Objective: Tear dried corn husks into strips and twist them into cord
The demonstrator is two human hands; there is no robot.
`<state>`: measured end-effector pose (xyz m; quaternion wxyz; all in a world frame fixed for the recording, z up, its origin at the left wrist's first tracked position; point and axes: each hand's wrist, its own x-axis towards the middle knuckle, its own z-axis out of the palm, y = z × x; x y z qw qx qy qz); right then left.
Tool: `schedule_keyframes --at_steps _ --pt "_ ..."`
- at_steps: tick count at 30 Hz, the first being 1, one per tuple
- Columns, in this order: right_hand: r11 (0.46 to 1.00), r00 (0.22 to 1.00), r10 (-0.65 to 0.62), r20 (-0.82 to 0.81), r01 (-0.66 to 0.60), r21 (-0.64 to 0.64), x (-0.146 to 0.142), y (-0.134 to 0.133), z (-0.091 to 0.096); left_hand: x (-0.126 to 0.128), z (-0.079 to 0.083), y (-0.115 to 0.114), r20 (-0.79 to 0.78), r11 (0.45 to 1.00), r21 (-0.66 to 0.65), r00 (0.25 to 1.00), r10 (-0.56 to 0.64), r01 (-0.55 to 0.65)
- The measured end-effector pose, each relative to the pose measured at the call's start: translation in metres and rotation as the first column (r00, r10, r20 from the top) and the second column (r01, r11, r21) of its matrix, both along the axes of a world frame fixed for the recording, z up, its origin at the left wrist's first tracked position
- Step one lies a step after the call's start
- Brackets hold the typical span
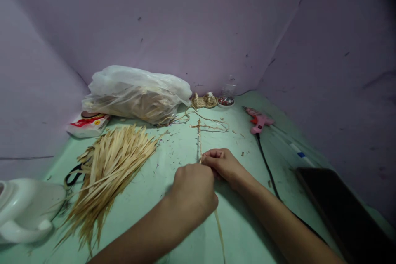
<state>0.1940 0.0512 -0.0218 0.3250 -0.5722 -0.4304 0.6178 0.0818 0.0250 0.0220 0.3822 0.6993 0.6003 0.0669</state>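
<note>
A thin twisted straw-coloured fibre cord (199, 138) runs down the middle of the table to my two hands. My right hand (225, 166) pinches it between thumb and fingers at its near end. Just in front of that, and close against it, my left hand (194, 187) is closed in a fist, back upward, around the same cord; its fingertips are hidden. A loose flat strand (220, 235) trails from under the left fist toward the near table edge. Farther back, the cord bends into a loop to the right and runs toward a plastic bag.
Left: dried fibre strips (116, 173), a white mug (29, 210), a red-and-white box (89, 124). Back: the clear bag (139, 95), a woven piece (204, 100), a dish of beads (226, 102). Right: a pink glue gun (259, 120) with its cord, glue sticks (300, 152), a dark flat object (340, 214).
</note>
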Motion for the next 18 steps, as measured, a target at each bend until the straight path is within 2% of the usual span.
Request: schedule_keyframes --at_steps 2,4,6,7,8,10,12,14,16,18 --pt "1.0 1.0 0.01 0.007 -0.01 0.007 0.001 0.0 0.001 -0.011 0.007 0.015 -0.086 0.997 0.068 0.996 0.038 -0.032" --pt "1.0 1.0 0.014 -0.019 -0.014 0.018 0.001 0.0 0.002 -0.02 0.01 0.03 0.024 0.978 0.115 0.985 0.17 -0.172" --pt "1.0 0.999 0.015 -0.052 -0.013 0.026 0.002 0.0 0.002 -0.024 0.008 0.04 0.2 0.938 -0.065 0.916 0.347 -0.341" --pt "0.999 0.998 0.019 -0.065 -0.017 0.029 0.002 0.001 0.002 -0.023 0.004 0.042 0.272 0.906 -0.197 0.867 0.417 -0.374" --pt "0.999 0.997 0.027 -0.074 -0.024 0.033 0.002 0.001 0.001 -0.022 0.001 0.043 0.329 0.871 -0.333 0.821 0.467 -0.362" --pt "0.998 0.996 0.047 -0.076 -0.044 0.041 0.002 0.001 0.0 -0.017 -0.008 0.042 0.405 0.807 -0.533 0.762 0.506 -0.253" --pt "0.997 0.996 0.062 -0.065 -0.059 0.047 0.003 0.002 0.0 -0.014 -0.015 0.04 0.443 0.774 -0.612 0.741 0.505 -0.162" --pt "0.996 0.997 0.074 -0.039 -0.072 0.047 0.003 0.002 -0.001 -0.015 -0.021 0.04 0.441 0.792 -0.589 0.757 0.481 -0.16" --pt "0.992 0.994 0.106 0.018 -0.107 0.063 0.005 0.003 -0.002 -0.017 -0.026 0.041 0.406 0.84 -0.505 0.805 0.433 -0.197" --pt "0.976 0.978 0.148 0.148 -0.169 0.139 0.007 0.003 -0.005 -0.019 -0.029 0.043 0.349 0.881 -0.425 0.861 0.369 -0.205"
